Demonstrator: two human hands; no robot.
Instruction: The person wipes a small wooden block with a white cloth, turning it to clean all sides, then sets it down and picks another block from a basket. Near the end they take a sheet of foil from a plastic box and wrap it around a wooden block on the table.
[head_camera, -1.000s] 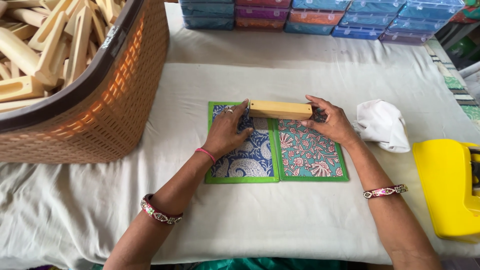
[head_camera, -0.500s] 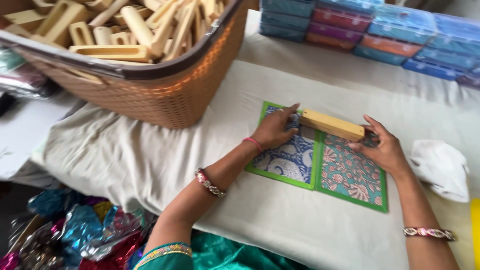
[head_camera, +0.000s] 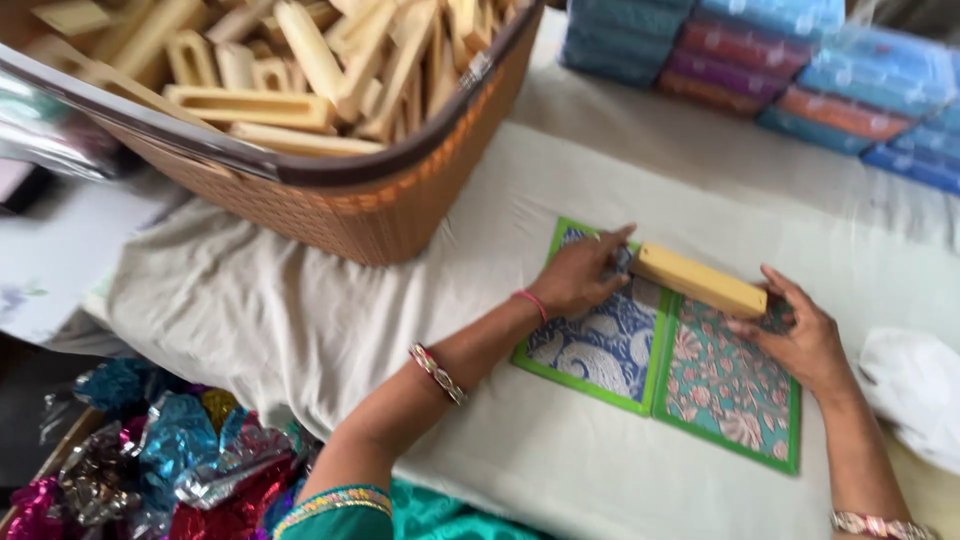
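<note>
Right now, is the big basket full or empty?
Full. The basket is heaped with pale wooden blocks that rise above its dark rim.

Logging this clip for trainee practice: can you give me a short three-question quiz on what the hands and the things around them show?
1. True or false: the left hand and the right hand touch opposite ends of the wooden block.
2. What lies under the block? A) a metal tray B) two green-edged patterned panels C) a bare table
3. What fills the woven basket?

Key: 1 true. 2 B. 3 Pale wooden pieces, some of them slotted.
</note>
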